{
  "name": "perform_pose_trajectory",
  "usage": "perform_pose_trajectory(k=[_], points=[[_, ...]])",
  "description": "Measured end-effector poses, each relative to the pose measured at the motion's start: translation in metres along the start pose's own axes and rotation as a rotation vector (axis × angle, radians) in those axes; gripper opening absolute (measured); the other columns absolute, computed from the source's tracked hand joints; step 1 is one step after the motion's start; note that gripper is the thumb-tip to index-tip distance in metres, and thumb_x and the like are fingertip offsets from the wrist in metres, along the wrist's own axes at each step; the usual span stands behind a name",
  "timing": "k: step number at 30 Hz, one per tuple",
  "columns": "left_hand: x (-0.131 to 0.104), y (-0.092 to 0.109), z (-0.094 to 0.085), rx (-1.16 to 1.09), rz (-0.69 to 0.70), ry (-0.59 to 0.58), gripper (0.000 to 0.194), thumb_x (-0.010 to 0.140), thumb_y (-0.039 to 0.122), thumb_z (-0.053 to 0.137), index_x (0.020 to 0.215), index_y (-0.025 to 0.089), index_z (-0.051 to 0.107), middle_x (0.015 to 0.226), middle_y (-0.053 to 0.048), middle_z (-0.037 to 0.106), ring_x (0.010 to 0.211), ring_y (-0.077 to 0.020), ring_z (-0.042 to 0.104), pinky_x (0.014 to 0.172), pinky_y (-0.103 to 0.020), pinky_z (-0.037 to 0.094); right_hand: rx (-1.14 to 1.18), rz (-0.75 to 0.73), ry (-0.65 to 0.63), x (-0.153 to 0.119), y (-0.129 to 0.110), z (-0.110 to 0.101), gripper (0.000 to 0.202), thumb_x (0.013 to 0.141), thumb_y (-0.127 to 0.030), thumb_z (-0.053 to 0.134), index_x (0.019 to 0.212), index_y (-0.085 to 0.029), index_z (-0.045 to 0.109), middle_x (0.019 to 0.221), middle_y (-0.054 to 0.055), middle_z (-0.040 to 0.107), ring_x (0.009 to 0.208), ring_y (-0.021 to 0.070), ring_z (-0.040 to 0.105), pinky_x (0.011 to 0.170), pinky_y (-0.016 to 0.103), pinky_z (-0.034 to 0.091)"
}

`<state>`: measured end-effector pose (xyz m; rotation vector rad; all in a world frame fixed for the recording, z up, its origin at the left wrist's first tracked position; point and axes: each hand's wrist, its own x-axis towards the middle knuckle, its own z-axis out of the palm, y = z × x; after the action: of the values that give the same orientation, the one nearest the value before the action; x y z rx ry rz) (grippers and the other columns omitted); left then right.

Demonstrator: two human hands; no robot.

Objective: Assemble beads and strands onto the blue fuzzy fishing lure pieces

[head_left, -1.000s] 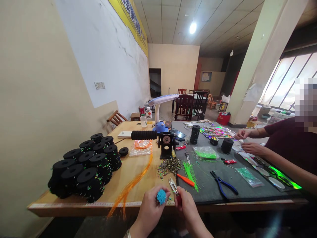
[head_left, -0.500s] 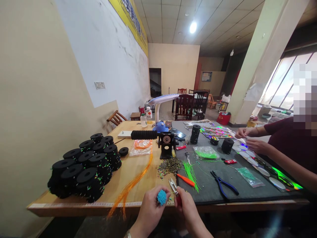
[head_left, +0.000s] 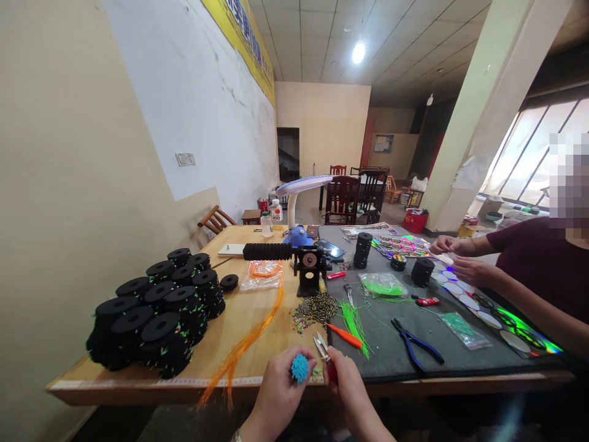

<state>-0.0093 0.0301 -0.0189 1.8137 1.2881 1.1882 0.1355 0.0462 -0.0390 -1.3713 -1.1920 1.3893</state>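
My left hand [head_left: 280, 383] is closed around a bundle of thin blue pieces [head_left: 300, 368], their tips facing up, near the table's front edge. Just to its right, my right hand [head_left: 343, 374] grips small scissors [head_left: 321, 345] with a dark red handle; the blades point up and left, slightly apart. Beyond the blades lies a pile of small dark and gold beads [head_left: 317, 310]. An orange tool [head_left: 345, 336] and green strands [head_left: 353, 322] rest on the grey mat just past my right hand.
Black foam spools [head_left: 159, 328] crowd the left side. A black winding device [head_left: 309, 270] stands mid-table before a lamp [head_left: 299, 235]. Orange strands [head_left: 248, 344] hang over the front edge. Blue pliers [head_left: 418, 345] lie on the mat [head_left: 391, 362]. Another person's hands [head_left: 467, 267] work at the right.
The other person's hands have shifted slightly left. My two hands keep nearly the same place and hold.
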Motion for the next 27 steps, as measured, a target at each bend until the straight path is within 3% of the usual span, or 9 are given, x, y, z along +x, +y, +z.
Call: perform_pose_trajectory(k=[8,14,17,21,23,27], points=[[-0.001,-0.002,0.000,-0.015,-0.003,0.009,0.018,0.086,0.031,0.057,0.078,0.018,0.064,0.071,-0.003,0.067,0.068,-0.0193,0.061,0.064,-0.025,0.044,0.016,0.048,-0.002,0.002,-0.005,0.001,0.062,0.076,-0.071,0.035,0.037,-0.022,0.038,0.033,-0.006,0.025,0.034,0.0076,0.022,0.040,0.024,0.013],[0.000,0.000,-0.002,-0.035,-0.038,0.016,0.025,0.086,0.037,0.056,0.075,0.016,0.063,0.068,-0.004,0.064,0.064,-0.0177,0.058,0.061,-0.024,0.044,-0.019,0.018,0.036,0.012,0.010,-0.012,0.068,0.075,-0.078,0.033,0.040,-0.021,0.043,0.035,-0.005,0.030,0.036,0.0090,0.028,0.040,0.024,0.020],[-0.001,0.000,-0.003,-0.099,-0.073,0.026,0.029,0.085,0.042,0.058,0.073,0.016,0.063,0.063,-0.003,0.061,0.060,-0.0162,0.055,0.057,-0.022,0.043,-0.113,-0.127,0.161,0.014,0.015,-0.035,0.066,0.078,-0.077,0.029,0.056,-0.020,0.054,0.046,-0.002,0.045,0.043,0.0124,0.040,0.045,0.025,0.030],[-0.004,-0.001,-0.001,-0.208,-0.104,0.093,0.035,0.081,0.048,0.061,0.070,0.016,0.063,0.059,-0.002,0.060,0.057,-0.0147,0.054,0.055,-0.021,0.042,-0.484,-0.294,0.380,0.013,0.007,-0.080,0.050,0.089,-0.061,0.025,0.083,-0.024,0.057,0.065,0.002,0.063,0.059,0.0197,0.059,0.057,0.027,0.041],[-0.005,-0.002,0.001,-0.256,-0.119,0.120,0.036,0.080,0.050,0.062,0.068,0.016,0.062,0.058,-0.001,0.059,0.056,-0.0140,0.053,0.054,-0.021,0.041,-0.680,-0.320,0.489,0.015,0.004,-0.100,0.042,0.091,-0.054,0.026,0.087,-0.026,0.056,0.074,0.005,0.069,0.069,0.0228,0.065,0.060,0.028,0.042],[-0.006,-0.002,0.002,-0.309,-0.138,0.117,0.035,0.079,0.049,0.063,0.070,0.015,0.063,0.058,-0.001,0.059,0.056,-0.0133,0.052,0.054,-0.020,0.040,-1.038,-0.353,0.565,0.032,0.012,-0.126,0.031,0.092,-0.043,0.033,0.086,-0.023,0.057,0.082,0.008,0.071,0.078,0.0251,0.067,0.064,0.030,0.044]])
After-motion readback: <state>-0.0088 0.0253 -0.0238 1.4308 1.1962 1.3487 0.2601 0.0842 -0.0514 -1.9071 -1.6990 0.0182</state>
